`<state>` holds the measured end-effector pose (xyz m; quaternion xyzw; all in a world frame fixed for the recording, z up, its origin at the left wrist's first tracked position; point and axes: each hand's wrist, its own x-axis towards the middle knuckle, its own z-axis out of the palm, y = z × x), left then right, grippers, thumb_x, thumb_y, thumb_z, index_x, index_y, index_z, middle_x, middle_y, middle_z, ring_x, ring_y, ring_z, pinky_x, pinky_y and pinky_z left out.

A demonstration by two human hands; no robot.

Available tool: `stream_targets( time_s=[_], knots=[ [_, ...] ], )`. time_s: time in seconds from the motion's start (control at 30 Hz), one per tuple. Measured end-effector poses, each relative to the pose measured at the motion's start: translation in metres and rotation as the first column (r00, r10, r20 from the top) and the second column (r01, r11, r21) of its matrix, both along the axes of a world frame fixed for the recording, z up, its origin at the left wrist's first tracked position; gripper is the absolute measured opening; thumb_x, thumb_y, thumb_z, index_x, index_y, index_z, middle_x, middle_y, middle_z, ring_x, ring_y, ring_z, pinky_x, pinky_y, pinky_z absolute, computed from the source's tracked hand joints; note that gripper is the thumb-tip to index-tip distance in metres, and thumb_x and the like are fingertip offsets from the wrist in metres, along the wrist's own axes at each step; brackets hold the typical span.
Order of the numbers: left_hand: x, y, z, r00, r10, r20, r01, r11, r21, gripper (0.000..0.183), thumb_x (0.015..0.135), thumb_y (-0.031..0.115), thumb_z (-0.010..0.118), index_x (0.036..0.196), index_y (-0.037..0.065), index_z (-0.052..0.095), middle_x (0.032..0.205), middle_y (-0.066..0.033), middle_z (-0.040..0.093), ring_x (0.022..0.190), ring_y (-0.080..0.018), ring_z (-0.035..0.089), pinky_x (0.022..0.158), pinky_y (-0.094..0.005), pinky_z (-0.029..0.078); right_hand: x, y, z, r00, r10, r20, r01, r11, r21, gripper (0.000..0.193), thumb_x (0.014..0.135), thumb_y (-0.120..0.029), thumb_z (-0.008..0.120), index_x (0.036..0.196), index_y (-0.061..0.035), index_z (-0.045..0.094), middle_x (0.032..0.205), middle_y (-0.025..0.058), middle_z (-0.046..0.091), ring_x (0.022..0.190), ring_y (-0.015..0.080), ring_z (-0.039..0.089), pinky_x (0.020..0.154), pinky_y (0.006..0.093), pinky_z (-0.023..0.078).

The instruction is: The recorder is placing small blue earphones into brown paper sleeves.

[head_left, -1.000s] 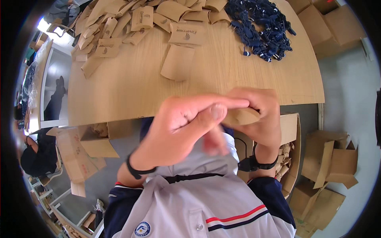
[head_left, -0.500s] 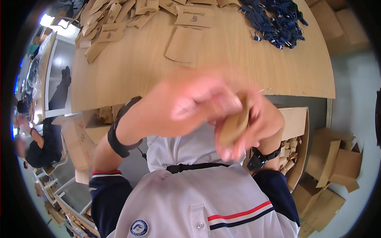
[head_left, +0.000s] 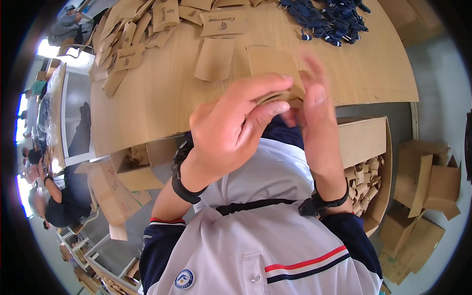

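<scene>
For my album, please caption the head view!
Left hand pinches brown card beside the blurred right hand at a table.

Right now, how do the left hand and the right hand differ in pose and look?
The left hand curls, pinching the card between thumb and fingers; the right hand stretches away from the body, and its hold on the card is unclear. The left hand looks fairly sharp, while the right hand is partly blurred. Both are bare, with black wristbands.
</scene>
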<state>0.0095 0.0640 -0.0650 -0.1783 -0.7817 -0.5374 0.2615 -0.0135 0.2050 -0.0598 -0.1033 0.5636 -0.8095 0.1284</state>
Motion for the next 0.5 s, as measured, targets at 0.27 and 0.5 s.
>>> stream_targets(
  time_s=[0.27,0.5],
  knots=[
    [0.004,0.017,-0.007,0.999,0.014,0.038,-0.020,0.985,0.169,0.024,0.096,0.002,0.057,0.117,-0.011,0.055,0.103,-0.0160,0.068,0.091,-0.0153,0.065,0.079,-0.0261,0.054,0.003,0.007,-0.005,0.826,-0.283,-0.488,0.360,0.930,0.069,0.013,0.089,0.006,0.063,0.101,0.0062,0.064,0.082,0.0111,0.070,0.062,0.0064,0.063,0.052,0.0178,0.049],
    [-0.001,0.065,0.002,0.993,-0.121,0.009,0.118,0.981,0.152,0.028,0.089,0.007,0.066,0.117,0.004,0.062,0.098,-0.0102,0.071,0.071,-0.0162,0.070,0.060,-0.0256,0.056,0.019,0.073,0.022,0.727,-0.281,-0.626,0.545,0.791,0.278,0.014,0.090,-0.003,0.064,0.098,0.0072,0.064,0.073,0.0106,0.066,0.050,0.0074,0.055,0.044,0.0191,0.042]
  ],
)
